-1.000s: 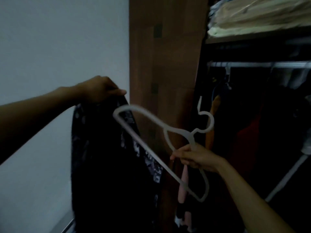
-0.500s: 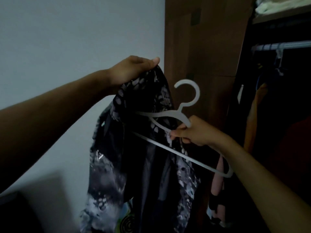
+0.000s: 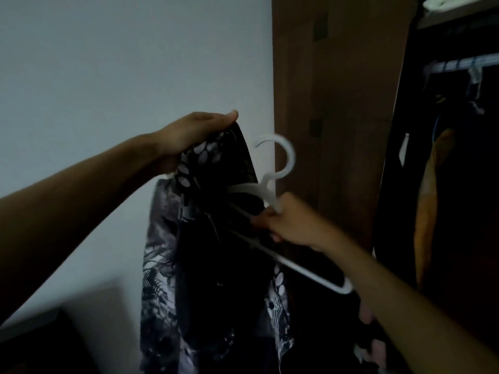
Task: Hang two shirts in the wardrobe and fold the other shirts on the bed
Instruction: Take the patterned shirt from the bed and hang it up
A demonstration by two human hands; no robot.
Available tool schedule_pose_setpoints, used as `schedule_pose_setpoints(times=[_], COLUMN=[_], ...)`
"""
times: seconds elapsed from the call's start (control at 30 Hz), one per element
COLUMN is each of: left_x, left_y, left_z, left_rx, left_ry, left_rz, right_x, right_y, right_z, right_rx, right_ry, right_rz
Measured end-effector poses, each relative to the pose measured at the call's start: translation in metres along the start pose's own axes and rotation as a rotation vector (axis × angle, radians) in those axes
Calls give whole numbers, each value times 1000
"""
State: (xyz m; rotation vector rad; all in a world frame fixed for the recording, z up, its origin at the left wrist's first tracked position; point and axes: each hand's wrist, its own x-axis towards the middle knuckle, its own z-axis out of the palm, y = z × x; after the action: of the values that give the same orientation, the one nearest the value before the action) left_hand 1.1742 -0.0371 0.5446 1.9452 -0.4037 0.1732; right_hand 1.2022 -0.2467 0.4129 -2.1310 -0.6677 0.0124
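A dark shirt with a black-and-white pattern (image 3: pixel 189 265) hangs down in front of the pale wall. My left hand (image 3: pixel 194 133) pinches its top edge and holds it up. My right hand (image 3: pixel 291 222) grips a white plastic hanger (image 3: pixel 280 163) at the neck just below its hook. The hanger's left arm is tucked inside the shirt's top opening, and its right end (image 3: pixel 343 287) sticks out below my right wrist. The open wardrobe (image 3: pixel 337 103) stands to the right, with a metal rail (image 3: pixel 459 64) inside.
Clothes hang on the rail in the dark wardrobe, among them an orange-brown garment (image 3: pixel 432 198). A shelf at the top right holds pale folded fabric (image 3: pixel 453 2). A dark piece of furniture (image 3: pixel 40 344) sits at the bottom left against the wall.
My right hand has pushed the hanger from outside the shirt into its top opening. My left hand has kept hold of the shirt, and the view has shifted left, away from the wardrobe.
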Motion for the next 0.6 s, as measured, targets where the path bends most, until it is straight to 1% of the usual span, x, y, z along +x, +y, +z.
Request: schedule_pose_setpoints(times=[0.07, 0.13, 0.17, 0.2, 0.23, 0.27, 0.3, 0.33, 0.37, 0.4, 0.43, 0.47, 0.5, 0.53, 0.6], left_x=[-5, -13, -18, -23, -28, -30, -30, -31, -31, -31, -31, -29, -26, -25, -23], left_y=[4, 7, 10, 13, 16, 17, 18, 17, 14, 11, 8, 3, -2, -2, 0], left_z=[8, 19, 25, 29, 28, 21, 9, -5, -19, -29, -34, -35, -35, -34, -34], left_rx=[-113, -191, -217, -220, -148, 14, 239, 508, 781, 1067, 1350, 1568, 1696, 1768, 1839], left_ry=[-56, -139, -167, -176, -152, -106, -65, -31, 5, 33, 54, 56, 53, 43, -4], left_rz=[-1, 16, 16, 11, 28, 62, 108, 148, 186, 234, 327, 433, 497, 487, 464], right_x=[10, 20, 23, 24, 25, 24, 22, 20, 19, 20, 22, 24, 26, 28, 31], right_y=[0, 3, 5, 8, 14, 18, 23, 27, 28, 29, 26, 22, 16, 13, 5], right_z=[26, 43, 50, 55, 57, 56, 52, 46, 41, 37, 35, 35, 35, 34, 31], right_rx=[7, -66, -76, -24, 80, 223, 378, 513, 586, 594, 588, 579, 568, 543, 495], right_ry=[-128, -217, -214, -186, -137, -77, -17, 27, 56, 62, 51, 32, 21, 17, 11], right_rz=[-44, -4, 14, 0, -21, -30, -29, -30, -27, -29, -42, -70, -104, -142, -197])
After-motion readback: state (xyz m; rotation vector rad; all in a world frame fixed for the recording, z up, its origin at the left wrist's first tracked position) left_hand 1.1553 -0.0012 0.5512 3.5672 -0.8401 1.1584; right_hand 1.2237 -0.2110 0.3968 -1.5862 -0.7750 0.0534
